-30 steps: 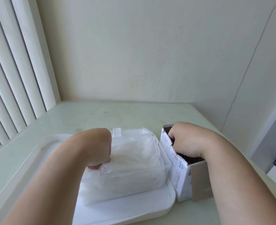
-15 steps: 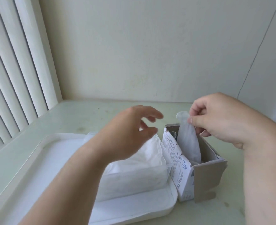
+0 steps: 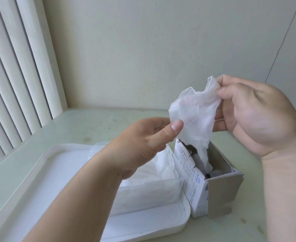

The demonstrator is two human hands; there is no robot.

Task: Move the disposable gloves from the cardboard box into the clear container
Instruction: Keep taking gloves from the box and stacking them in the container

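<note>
A thin white disposable glove (image 3: pixel 194 112) hangs in the air above the open cardboard box (image 3: pixel 220 186), its lower end still trailing into the box. My right hand (image 3: pixel 248 112) pinches the glove's upper right edge. My left hand (image 3: pixel 143 140) pinches its lower left edge between thumb and fingers. The clear container (image 3: pixel 177 187) stands just left of the box, filled with white gloves (image 3: pixel 154 168), and my left forearm crosses in front of it.
The container sits on a white tray (image 3: pixel 39 180) on a pale green table (image 3: pixel 91 123). Vertical blinds (image 3: pixel 13 67) run along the left. A cream wall (image 3: pixel 143 49) closes the back. The table's right edge lies near my right arm.
My right hand has lifted the glove higher out of the box and it has spread open. My left hand has reached over and taken hold of its lower left edge.
</note>
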